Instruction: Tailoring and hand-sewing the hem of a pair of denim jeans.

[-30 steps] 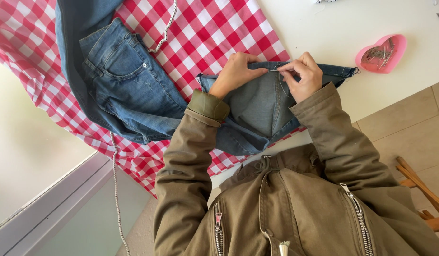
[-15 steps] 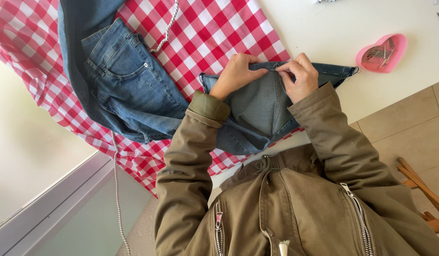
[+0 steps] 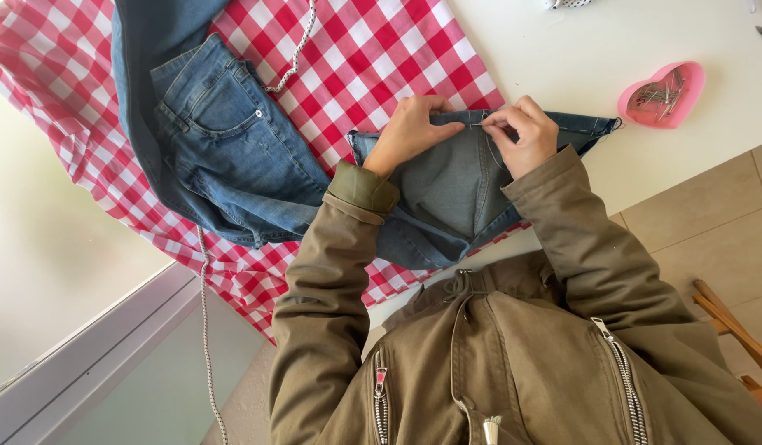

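Both pinching jeans hem (image 3: 513, 124): left hand (image 3: 410, 132) and right hand (image 3: 525, 132), fingers narrow; pink pin dish (image 3: 663, 95) right of hem.

We see a red-and-white checked cloth (image 3: 381, 49) spread over the white bench (image 3: 562, 49). On the bare bench to the right sits a pink heart-shaped dish (image 3: 686, 82) holding pins. A white cord (image 3: 204, 330) hangs down past the cloth's edge. A wooden chair frame (image 3: 739, 338) stands on the tiled floor (image 3: 702, 222).
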